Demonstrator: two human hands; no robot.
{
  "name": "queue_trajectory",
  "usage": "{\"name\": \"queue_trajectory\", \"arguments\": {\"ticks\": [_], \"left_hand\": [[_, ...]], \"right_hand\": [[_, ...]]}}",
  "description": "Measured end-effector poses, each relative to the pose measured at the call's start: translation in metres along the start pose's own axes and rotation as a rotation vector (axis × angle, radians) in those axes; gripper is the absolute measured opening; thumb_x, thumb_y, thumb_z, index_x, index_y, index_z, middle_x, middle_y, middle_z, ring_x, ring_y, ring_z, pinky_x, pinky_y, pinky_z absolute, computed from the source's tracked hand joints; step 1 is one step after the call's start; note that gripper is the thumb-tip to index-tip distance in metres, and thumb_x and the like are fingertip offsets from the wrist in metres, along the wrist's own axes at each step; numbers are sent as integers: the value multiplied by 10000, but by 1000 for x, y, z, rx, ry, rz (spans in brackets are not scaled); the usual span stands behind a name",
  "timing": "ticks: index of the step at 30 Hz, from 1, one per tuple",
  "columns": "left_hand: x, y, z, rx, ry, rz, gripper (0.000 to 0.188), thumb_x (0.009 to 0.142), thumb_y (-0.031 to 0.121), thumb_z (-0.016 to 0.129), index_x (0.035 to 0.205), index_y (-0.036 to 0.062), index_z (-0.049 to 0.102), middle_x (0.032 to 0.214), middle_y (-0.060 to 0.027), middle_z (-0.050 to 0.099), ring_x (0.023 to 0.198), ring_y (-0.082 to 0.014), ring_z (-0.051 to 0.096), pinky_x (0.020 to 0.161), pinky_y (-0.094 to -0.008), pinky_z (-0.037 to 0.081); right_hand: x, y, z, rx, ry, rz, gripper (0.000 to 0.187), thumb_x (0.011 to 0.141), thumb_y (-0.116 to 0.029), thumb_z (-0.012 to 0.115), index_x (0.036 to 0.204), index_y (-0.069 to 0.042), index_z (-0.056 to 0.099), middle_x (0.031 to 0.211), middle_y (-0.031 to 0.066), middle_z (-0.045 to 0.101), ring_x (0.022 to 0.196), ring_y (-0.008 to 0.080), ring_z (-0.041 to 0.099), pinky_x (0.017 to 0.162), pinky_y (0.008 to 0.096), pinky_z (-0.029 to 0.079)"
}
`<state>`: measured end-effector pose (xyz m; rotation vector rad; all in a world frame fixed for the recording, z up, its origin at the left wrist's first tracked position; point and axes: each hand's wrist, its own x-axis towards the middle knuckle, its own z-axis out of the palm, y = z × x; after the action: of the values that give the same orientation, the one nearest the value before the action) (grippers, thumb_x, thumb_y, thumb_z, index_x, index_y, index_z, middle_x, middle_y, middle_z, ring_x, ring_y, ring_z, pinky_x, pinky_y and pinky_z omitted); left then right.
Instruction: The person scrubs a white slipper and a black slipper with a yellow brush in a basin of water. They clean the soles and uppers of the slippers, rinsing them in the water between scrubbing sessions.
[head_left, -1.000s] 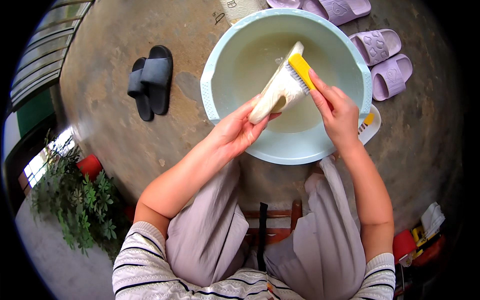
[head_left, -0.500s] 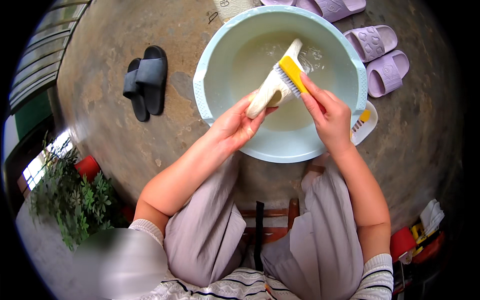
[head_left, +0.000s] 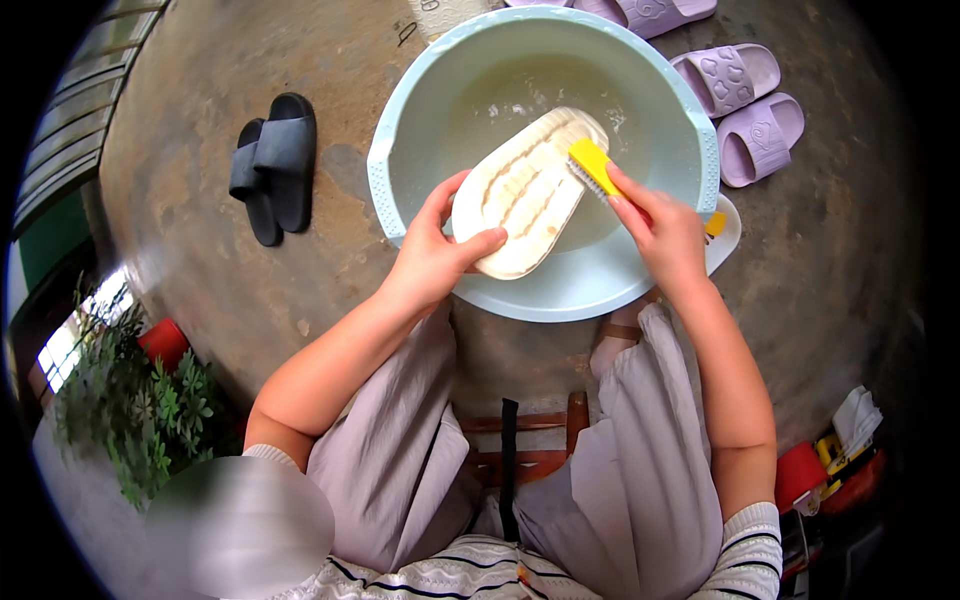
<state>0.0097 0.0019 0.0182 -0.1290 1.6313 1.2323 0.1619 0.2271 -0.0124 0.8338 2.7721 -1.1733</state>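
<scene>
A cream-white slide slipper (head_left: 525, 190) is tilted over the basin with its grooved sole facing me. My left hand (head_left: 432, 248) is closed on its near end, thumb across the sole and the other fingers partly hidden behind it. My right hand (head_left: 662, 232) grips a yellow scrub brush (head_left: 592, 160), whose pale bristles rest against the sole's right edge near the far end. Below them stands a light blue basin (head_left: 560, 295) with cloudy water (head_left: 530, 85) in it.
Lilac slides (head_left: 757, 140) stand right of the basin, with a white dish-like thing (head_left: 727, 240) beside its near right rim. Dark slides (head_left: 285, 160) lie on the concrete floor (head_left: 190, 190) to the left. Plants (head_left: 150, 400) grow at the lower left.
The slipper has turned from its side view to show its sole, and my left hand has shifted its hold. The brush has moved slightly down and lies against the sole. The whole view has shifted a little.
</scene>
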Motion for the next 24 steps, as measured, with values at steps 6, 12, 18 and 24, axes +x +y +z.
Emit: {"name": "queue_trajectory", "arguments": {"ticks": [6, 12, 18, 24], "left_hand": [[-4, -3, -7, 87, 28, 83, 782, 862, 95, 793, 1524, 76, 377, 1347, -85, 606, 1141, -175, 648, 804, -287, 584], [3, -4, 6, 89, -51, 7, 773, 877, 66, 775, 1523, 48, 349, 1352, -128, 579, 1178, -212, 638, 863, -328, 589], [10, -8, 8, 120, -35, 29, 773, 886, 89, 774, 1525, 48, 341, 1338, -128, 577, 1138, -205, 653, 805, -320, 604], [14, -10, 11, 158, -38, 18, 798, 885, 91, 771, 1543, 78, 320, 1322, -133, 568, 1116, -206, 656, 827, -320, 594]], "right_hand": [[-46, 34, -70, 185, 458, -80, 439, 960, -58, 672, 1396, -47, 619, 1261, 131, 716, 939, 181, 699, 843, 307, 536], [-158, 160, -50, -313, 177, 304, 443, 929, -247, 738, 1361, -314, 667, 814, 61, 670, 679, 204, 645, 667, 351, 538], [-150, 146, -20, -347, 40, 282, 372, 925, -345, 720, 1296, -332, 705, 717, 62, 594, 665, 273, 637, 601, 402, 503], [-129, 142, -8, -36, 192, 414, 397, 961, -254, 703, 1356, -235, 672, 1018, 125, 741, 883, 193, 728, 771, 336, 552]]}}
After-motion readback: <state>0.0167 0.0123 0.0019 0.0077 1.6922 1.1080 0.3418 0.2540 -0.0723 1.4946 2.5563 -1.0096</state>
